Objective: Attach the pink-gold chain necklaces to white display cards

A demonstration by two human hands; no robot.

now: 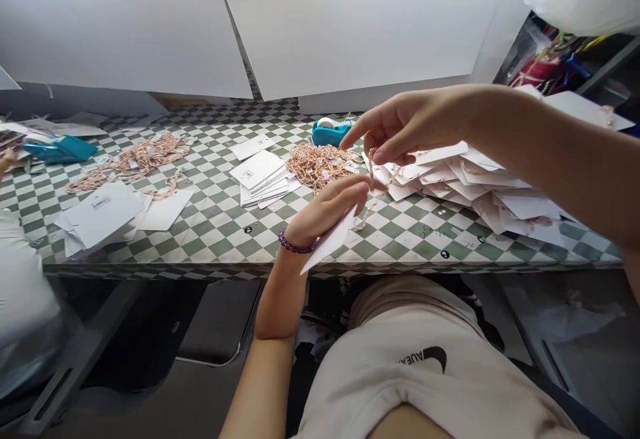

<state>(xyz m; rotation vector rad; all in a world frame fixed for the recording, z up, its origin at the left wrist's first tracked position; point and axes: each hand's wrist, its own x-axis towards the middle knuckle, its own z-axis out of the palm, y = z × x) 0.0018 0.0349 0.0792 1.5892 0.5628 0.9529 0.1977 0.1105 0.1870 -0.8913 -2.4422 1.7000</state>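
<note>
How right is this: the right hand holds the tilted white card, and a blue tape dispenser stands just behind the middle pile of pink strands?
Not quite: the head view shows the tilted white card in the left hand, not the right hand. A blue tape dispenser does stand just behind the middle pile of pink strands.

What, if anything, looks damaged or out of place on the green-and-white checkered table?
Nothing looks clearly damaged. The white rectangular cards at the right lie askew, overlapping at different angles, and the pink-gold beaded strands in the middle look tangled; otherwise, nothing stands out.
</note>
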